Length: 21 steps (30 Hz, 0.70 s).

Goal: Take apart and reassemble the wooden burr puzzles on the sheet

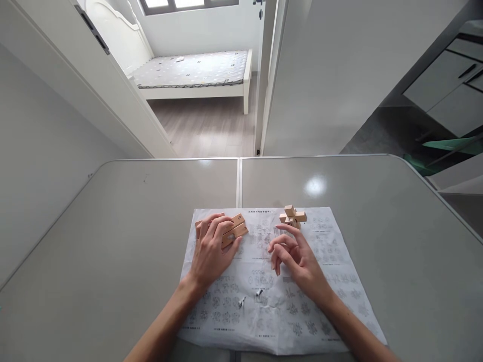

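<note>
On the left part of a printed paper sheet (256,271), my left hand (211,251) curves over several wooden burr-puzzle pieces (238,230). Its fingers and thumb hold them side by side; some pieces are partly hidden under the fingers. A number is marked on one piece. My right hand (296,259) hovers over the right half of the sheet, fingers loosely bent and apart, nothing held in them. Just beyond its index fingertip stands a small cross-shaped stack of wooden pieces (291,216); whether the fingertip touches it, I cannot tell.
The sheet carries rows of small diagrams and has two small tears (241,302) near its middle. It lies on a grey table (132,241) with a seam and raised pale rim. Beyond are an open doorway, a bed (192,70) and, at right, cabinets (449,75).
</note>
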Available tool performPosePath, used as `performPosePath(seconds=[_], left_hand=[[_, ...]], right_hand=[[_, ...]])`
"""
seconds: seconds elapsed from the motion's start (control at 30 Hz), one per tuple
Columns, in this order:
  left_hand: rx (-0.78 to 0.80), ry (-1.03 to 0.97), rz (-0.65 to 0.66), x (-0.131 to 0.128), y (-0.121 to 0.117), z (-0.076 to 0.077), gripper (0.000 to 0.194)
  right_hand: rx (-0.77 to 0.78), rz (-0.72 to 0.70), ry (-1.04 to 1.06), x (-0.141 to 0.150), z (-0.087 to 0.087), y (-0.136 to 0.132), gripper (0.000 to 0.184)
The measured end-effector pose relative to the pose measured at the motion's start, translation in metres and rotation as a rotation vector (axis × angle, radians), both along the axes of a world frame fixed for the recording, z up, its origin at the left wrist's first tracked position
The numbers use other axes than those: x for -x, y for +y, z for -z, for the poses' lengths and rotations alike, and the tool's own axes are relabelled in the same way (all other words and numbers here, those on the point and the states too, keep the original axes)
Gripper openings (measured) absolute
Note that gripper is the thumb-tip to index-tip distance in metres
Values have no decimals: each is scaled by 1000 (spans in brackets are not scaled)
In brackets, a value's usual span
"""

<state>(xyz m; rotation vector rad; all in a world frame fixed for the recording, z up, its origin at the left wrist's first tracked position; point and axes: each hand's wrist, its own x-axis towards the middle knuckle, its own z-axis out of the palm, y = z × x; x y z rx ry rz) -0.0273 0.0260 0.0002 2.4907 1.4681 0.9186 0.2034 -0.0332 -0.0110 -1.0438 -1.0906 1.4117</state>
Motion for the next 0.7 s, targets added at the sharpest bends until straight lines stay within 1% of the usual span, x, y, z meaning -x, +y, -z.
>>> performPosePath(seconds=[0.2,0.33,0.43,0.53,0.63,0.7], left_hand=[[-23,-16,-21,0,-1,0,32],[-35,-45,-4,0,-2,0,36],[-40,-55,14,0,-2,0,34],[-49,-70,45,0,-2,0,30],[-48,-97,78,0,-1,-2,27],[-42,-135,120,1,-1,-3,27]], right_hand=[[79,26,97,-3,-1,3,55],[112,37,122,-6,-1,4,58],[112,84,131,-8,-1,5,53],[98,119,144,-8,0,7,39],[69,115,125,-8,1,7,23],[49,77,104,-8,2,6,17]])
